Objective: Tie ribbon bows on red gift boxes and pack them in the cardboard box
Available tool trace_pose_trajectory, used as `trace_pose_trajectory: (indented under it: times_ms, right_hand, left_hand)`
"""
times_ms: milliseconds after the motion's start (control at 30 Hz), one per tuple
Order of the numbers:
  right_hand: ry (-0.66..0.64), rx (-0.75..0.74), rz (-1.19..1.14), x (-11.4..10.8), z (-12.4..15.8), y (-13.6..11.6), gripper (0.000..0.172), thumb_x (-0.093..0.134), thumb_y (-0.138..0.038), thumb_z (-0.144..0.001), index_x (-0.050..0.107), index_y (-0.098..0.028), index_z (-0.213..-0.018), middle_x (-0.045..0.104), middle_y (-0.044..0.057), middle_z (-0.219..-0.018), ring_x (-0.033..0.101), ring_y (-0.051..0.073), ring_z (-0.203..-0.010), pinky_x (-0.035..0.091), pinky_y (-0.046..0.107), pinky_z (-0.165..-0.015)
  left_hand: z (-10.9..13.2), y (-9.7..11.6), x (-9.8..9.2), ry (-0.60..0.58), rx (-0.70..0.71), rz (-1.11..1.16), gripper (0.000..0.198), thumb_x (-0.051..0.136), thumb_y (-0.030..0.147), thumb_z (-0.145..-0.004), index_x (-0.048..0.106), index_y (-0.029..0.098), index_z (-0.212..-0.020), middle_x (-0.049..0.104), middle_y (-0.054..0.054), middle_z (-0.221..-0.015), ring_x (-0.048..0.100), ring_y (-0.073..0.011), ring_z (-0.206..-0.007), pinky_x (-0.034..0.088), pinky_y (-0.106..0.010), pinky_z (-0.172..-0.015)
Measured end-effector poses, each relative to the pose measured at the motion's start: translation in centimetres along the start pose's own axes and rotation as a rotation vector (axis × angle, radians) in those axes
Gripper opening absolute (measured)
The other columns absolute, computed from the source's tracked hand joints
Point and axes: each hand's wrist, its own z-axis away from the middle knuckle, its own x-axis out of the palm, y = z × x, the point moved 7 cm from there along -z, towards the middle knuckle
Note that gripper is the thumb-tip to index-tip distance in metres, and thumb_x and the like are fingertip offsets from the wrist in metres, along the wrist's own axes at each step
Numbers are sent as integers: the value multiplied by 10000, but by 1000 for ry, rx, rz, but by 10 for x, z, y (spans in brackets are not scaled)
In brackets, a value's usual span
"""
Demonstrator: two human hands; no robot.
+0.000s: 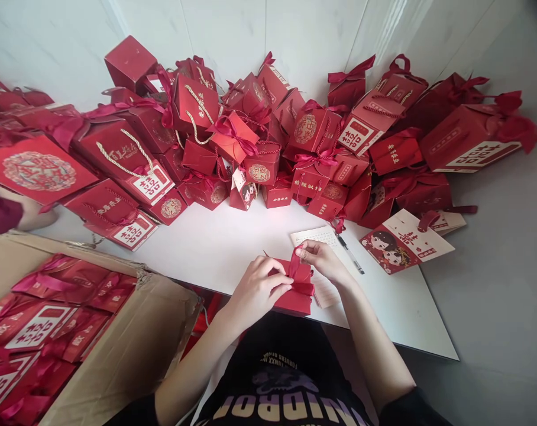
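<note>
A small red gift box (pixel 295 299) lies at the near edge of the white board (pixel 224 248), right in front of me. A red ribbon (pixel 300 273) crosses its top. My left hand (pixel 255 290) rests on the box's left side with fingers curled and pinching the ribbon. My right hand (pixel 322 260) sits at the box's far right corner, its fingertips pinched on the upper end of the ribbon. Both hands are closed on that ribbon.
A big heap of red gift boxes and bags (pixel 259 142) fills the far side against the wall. A cardboard carton (pixel 130 337) of red boxes stands at my left. A note sheet (pixel 326 239), a pen (pixel 351 254) and a flat printed box (pixel 404 242) lie to the right.
</note>
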Motion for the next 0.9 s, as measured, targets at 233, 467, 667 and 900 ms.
trace_pose_trajectory:
  times_ms: [233, 467, 667, 900]
  right_hand:
    - [27, -22, 240, -1, -6, 2, 338, 594, -503, -747, 517, -182, -674, 532, -28, -606, 486, 120, -557, 384, 274, -586]
    - [126, -350, 763, 17, -11, -58, 284, 498, -430, -857, 624, -194, -761, 622, 73, -853, 575, 189, -767, 411, 306, -719]
    - [-365, -136, 855, 70, -34, -49, 308, 563, -354, -804, 634, -182, -560, 584, 20, -522, 531, 158, -560, 360, 267, -535]
    - [-250, -181, 654, 58, -34, -48, 204, 546, -302, -793, 634, -175, -659, 622, -7, -621, 549, 132, -597, 388, 248, -587]
  left_hand:
    - [1, 4, 2, -19, 51, -64, 116, 544, 162, -857, 655, 192, -842, 636, -20, -912, 515, -167, -892, 447, -336, -817]
    - [2, 8, -1, 34, 52, -180, 131, 552, 172, -848, 676, 214, -856, 576, -41, -879, 489, -175, -842, 434, -333, -763]
    - [5, 11, 0, 34, 58, -259, 129, 553, 177, -854, 673, 221, -869, 585, -27, -831, 487, -169, -804, 350, -316, -681]
    - [6, 5, 5, -12, 24, -202, 127, 535, 206, -872, 659, 206, -902, 617, -29, -867, 501, -168, -826, 350, -322, -716]
